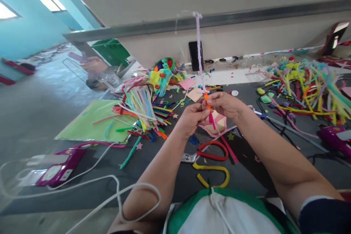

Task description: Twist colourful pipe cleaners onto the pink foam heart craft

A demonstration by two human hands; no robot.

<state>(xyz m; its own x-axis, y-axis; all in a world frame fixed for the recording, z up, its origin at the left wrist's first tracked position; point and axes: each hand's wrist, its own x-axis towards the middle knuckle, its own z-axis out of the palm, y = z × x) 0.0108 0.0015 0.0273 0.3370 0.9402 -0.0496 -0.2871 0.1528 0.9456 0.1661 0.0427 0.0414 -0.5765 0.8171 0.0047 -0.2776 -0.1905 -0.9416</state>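
Both hands are busy here: left hand (189,119) and right hand (227,105) are pinching the same spot, fingertips nearly touching, on the orange bit (206,96) at the bottom of a fuzzy lilac stem (198,40). So yeah, the thing's right between them, not off to one side.

From where I'm standing, the stem runs up and away from the fingers, close to upright with the tip leaning a little left. Nearly all its length is above the grip, with just a short pink tail (211,120) poking out underneath. Right hand looks slightly higher, so I'd call it nearer the long lilac part, and the left nearer the tail. Can't tell which hand has the firmer hold, fingers hide too much.

Scissors (189,158) lie on the table below the hands, and a pipe cleaner bundle (144,102) sits off to the left.
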